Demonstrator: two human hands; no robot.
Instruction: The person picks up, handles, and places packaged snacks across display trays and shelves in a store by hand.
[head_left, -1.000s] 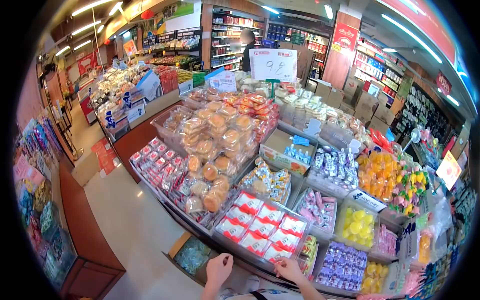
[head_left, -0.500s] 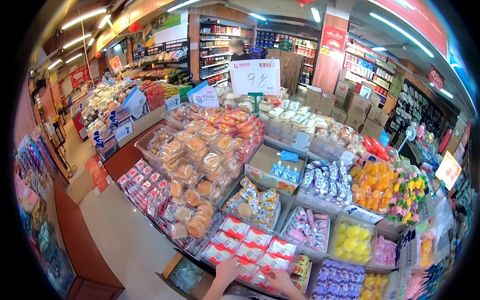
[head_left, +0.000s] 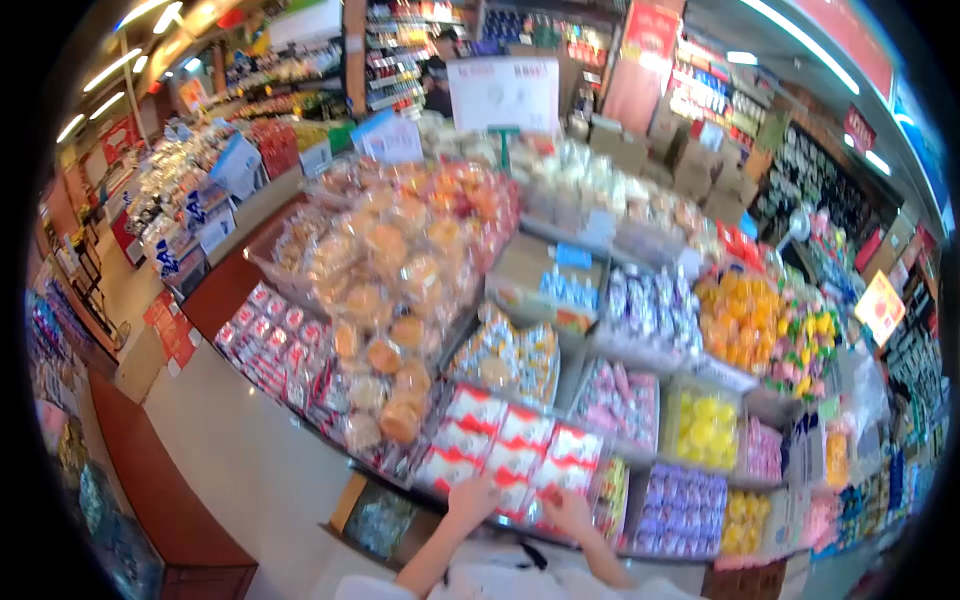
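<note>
My left hand [head_left: 472, 500] is over the front edge of a tray of red-and-white packets [head_left: 513, 458], its fingers bent and blurred. To its right, my right hand [head_left: 567, 510] is at the same tray's front right part, also blurred. Whether either hand touches or grips a packet cannot be made out. Left of the tray lie clear-wrapped round cakes [head_left: 385, 350] in a large heap. Behind it is a bin of orange-and-white packets [head_left: 505, 355]. Purple packets [head_left: 680, 508] lie in rows to the right.
An open carton [head_left: 378, 518] stands on the floor below the display's front edge. A wooden-sided counter [head_left: 150, 470] is at the left. A price sign [head_left: 503, 93] rises above the display. A person [head_left: 438, 85] stands in the background.
Both hands have moved from in front of the display onto the packet tray. The view has shifted, and the newest frame is more blurred.
</note>
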